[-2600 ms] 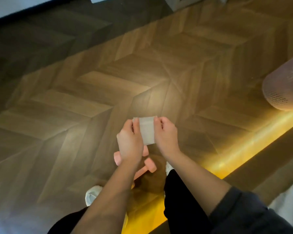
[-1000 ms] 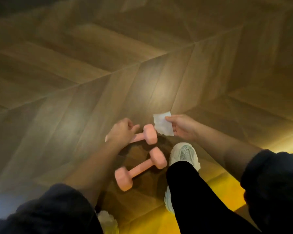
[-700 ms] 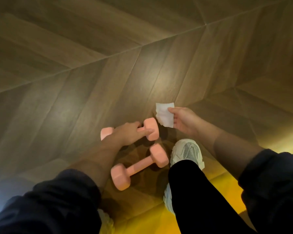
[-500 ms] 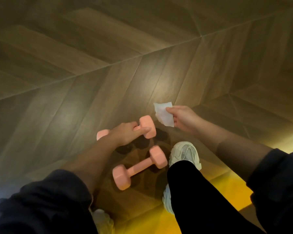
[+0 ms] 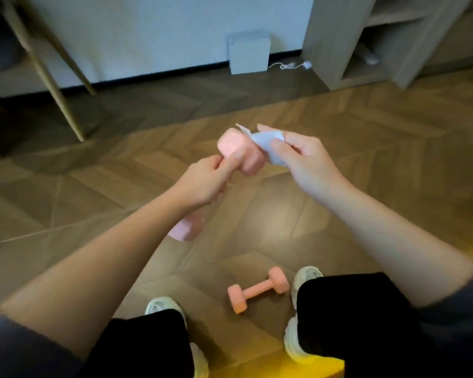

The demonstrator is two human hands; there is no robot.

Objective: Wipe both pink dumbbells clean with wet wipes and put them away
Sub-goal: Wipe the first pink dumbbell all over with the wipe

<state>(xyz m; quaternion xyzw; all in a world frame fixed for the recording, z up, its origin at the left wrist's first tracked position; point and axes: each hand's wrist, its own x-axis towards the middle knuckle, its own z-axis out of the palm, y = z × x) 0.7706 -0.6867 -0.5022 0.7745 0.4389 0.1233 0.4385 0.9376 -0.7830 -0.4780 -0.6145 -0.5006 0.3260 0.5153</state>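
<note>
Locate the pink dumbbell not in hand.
Head view, lower centre-right: the free dumbbell lies on the floor between the left shoe and right shoe, nearer the right.

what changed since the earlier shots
The left hand, which was closing on the farther dumbbell on the floor, has lifted it by the handle. The right hand has brought the wet wipe against its upper head. The other dumbbell still lies on the floor by the right shoe; the wipe stays in the right hand.
</note>
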